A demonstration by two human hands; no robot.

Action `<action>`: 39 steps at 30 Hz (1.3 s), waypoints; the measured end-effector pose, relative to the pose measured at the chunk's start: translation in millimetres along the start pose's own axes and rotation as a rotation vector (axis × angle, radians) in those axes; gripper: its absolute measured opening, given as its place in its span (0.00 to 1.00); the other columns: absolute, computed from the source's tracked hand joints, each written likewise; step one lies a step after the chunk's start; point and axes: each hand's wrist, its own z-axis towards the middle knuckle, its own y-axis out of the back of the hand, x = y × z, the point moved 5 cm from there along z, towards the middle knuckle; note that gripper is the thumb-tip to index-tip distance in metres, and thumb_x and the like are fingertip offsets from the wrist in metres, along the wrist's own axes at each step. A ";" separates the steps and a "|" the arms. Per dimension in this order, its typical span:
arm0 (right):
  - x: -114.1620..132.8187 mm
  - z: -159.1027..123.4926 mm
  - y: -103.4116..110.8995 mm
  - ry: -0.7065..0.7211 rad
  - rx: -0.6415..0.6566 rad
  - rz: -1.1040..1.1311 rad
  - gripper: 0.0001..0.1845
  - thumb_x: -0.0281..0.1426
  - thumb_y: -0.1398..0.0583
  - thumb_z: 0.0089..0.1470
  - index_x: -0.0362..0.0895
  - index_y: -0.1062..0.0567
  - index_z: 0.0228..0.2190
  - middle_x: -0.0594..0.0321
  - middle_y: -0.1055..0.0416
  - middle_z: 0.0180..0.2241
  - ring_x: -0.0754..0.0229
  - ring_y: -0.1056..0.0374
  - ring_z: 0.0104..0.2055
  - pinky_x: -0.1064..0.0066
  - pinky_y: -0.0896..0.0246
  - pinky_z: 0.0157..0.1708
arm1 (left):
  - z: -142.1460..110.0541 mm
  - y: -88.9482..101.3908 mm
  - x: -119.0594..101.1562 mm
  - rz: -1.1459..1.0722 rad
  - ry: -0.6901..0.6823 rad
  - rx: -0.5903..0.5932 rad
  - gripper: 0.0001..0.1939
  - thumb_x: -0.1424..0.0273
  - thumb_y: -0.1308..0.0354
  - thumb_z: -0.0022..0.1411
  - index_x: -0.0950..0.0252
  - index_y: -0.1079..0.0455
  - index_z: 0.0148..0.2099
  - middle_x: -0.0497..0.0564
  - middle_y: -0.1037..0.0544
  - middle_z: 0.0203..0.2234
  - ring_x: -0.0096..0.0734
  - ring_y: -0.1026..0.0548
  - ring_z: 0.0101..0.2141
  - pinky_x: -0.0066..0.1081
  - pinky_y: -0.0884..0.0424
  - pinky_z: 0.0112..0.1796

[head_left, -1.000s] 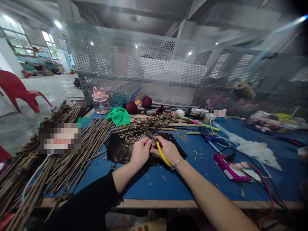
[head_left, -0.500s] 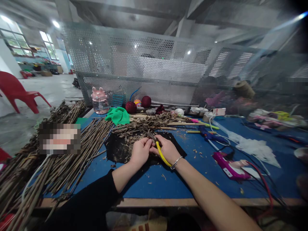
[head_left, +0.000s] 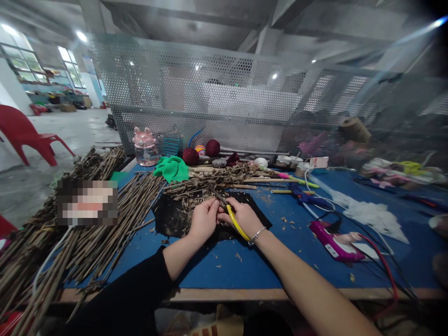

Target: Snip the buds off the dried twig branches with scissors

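Both hands meet over a black cloth [head_left: 171,219] strewn with dry plant bits. My right hand [head_left: 248,218] is closed round pliers [head_left: 235,221] with a yellow handle that runs back to the wrist. Their narrow dark jaws point away and to the left, and look closed. Beside them my left hand [head_left: 203,219] is closed in a pinch, thumb against fingers, touching or nearly touching the right fingertips. What the left fingers hold, if anything, is hidden. Just beyond the hands lies a heap of dried stems [head_left: 210,179] with crumpled brown leaves.
Many thin brown sticks [head_left: 115,233] are piled at left. Behind are a green cloth [head_left: 172,169], a pink-lidded bottle [head_left: 146,147] and dark red balls [head_left: 213,148]. To the right lie a blue glue gun [head_left: 304,195], a magenta device [head_left: 332,242] with cables and a plastic bag [head_left: 371,217].
The jaws of the pliers stood apart before and now look closed together. Both hands have stayed almost in place.
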 end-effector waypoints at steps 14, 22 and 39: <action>-1.0 0.0 -3.6 0.121 -0.075 -0.004 0.32 0.45 0.39 0.44 0.42 0.39 0.48 0.51 0.34 0.45 0.52 0.36 0.47 0.63 0.41 0.44 | 1.5 -1.9 2.6 0.030 0.000 0.022 0.10 0.69 0.51 0.56 0.67 0.32 0.29 0.47 0.29 0.21 0.22 0.36 0.20 0.23 0.39 0.23; 0.7 0.3 -3.1 0.156 -0.103 0.079 0.30 0.45 0.41 0.46 0.41 0.38 0.47 0.52 0.34 0.43 0.53 0.36 0.45 0.64 0.41 0.43 | -1.4 -4.1 -1.8 0.018 -0.028 0.056 0.13 0.65 0.52 0.57 0.68 0.34 0.26 0.46 0.32 0.19 0.22 0.37 0.20 0.24 0.39 0.26; 0.9 -0.2 -3.3 0.043 0.001 0.136 0.16 0.41 0.46 0.53 0.45 0.34 0.40 0.61 0.28 0.28 0.58 0.31 0.29 0.73 0.43 0.28 | -3.5 -1.9 -11.0 -0.037 -0.057 0.022 0.13 0.66 0.48 0.56 0.67 0.28 0.38 0.47 0.28 0.22 0.22 0.35 0.20 0.22 0.39 0.22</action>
